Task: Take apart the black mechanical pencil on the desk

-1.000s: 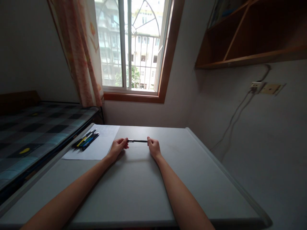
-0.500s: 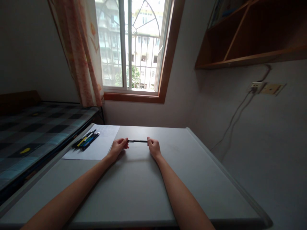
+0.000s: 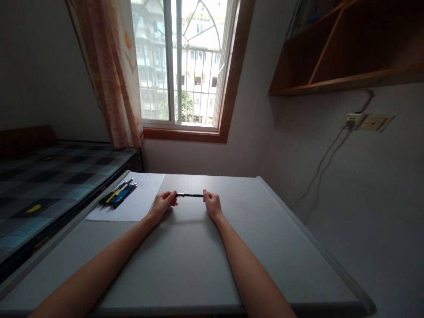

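A slim black pen (image 3: 191,195) is stretched level between my two hands, a little above the white table (image 3: 185,265). My left hand (image 3: 163,206) pinches its left end, where a clip shows near the fingers. The right end sits in the closed fingers of my right hand (image 3: 212,203). Left of my left hand, several pens (image 3: 118,194) lie in a heap, mostly black, with a yellow and a blue one among them. Beneath them is a white sheet of paper (image 3: 132,214), whose right edge reaches my left wrist.
A bed with a checked mattress (image 3: 66,176) stands along the table's left side. Behind the table are a window (image 3: 185,66) and a curtain (image 3: 115,88). On the right wall hang a wooden shelf (image 3: 334,79) and a socket with a plugged cord (image 3: 353,121).
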The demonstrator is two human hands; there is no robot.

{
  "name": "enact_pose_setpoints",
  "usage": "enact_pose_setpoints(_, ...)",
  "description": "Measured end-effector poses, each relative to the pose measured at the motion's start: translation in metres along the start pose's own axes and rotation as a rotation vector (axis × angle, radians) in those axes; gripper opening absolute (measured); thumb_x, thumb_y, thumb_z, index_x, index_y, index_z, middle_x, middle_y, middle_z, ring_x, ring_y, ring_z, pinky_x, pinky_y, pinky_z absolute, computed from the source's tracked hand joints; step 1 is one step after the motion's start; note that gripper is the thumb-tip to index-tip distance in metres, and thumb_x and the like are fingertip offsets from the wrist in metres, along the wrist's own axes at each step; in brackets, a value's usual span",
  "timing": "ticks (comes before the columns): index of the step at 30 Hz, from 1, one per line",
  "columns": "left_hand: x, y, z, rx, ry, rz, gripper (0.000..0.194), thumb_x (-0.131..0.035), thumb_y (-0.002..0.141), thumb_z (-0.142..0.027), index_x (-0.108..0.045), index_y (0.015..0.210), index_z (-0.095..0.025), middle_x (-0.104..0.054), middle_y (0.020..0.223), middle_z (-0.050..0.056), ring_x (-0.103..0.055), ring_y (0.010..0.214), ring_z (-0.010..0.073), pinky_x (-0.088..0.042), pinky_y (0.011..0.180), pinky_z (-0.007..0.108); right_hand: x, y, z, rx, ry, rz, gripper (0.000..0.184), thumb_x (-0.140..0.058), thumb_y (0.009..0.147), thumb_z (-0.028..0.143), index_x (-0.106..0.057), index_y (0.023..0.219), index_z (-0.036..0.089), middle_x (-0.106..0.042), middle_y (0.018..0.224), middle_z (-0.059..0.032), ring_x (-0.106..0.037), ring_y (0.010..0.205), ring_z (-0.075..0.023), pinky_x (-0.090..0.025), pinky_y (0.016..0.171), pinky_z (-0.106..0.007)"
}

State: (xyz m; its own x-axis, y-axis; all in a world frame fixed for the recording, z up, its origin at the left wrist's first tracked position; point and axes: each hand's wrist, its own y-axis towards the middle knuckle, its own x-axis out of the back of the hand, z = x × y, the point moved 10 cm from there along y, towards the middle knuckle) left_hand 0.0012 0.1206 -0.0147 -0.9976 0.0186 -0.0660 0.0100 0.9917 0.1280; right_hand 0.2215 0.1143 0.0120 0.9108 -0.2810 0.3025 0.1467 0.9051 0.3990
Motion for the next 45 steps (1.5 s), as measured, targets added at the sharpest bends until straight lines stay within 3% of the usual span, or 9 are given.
enact_pose_setpoints(31,-0.0014,-0.0015,-0.0026,0.002,0.014,0.007,0.041,-0.063,0.061,-0.053,-0.059,0.07,-0.013,-0.06,0.062,0.003,-0.058,0.054,0.0146,-0.045,0.057,0.026,0.0007,0.0019,-0.004,-0.004,0.0,-0.014,0.046,-0.035,0.077,0.049,-0.042,0.043,0.019,-0.036,0.039,0.0038,-0.035,0.041,-0.0096,-0.028,0.046,-0.023)
enact_pose_setpoints(45,-0.0066,-0.0044,-0.0074,-0.011,0.004,0.053,0.046,-0.065,0.062,-0.044,-0.06,0.095,-0.013,-0.065,0.081,0.008,-0.062,0.064,0.0168,-0.047,0.06,0.028,0.0001,0.0027,-0.0096,-0.044,0.039,-0.018,0.039,-0.039,0.077,0.049,-0.047,0.053,0.018,-0.042,0.042,0.0035,-0.038,0.043,-0.0101,-0.03,0.046,-0.022)
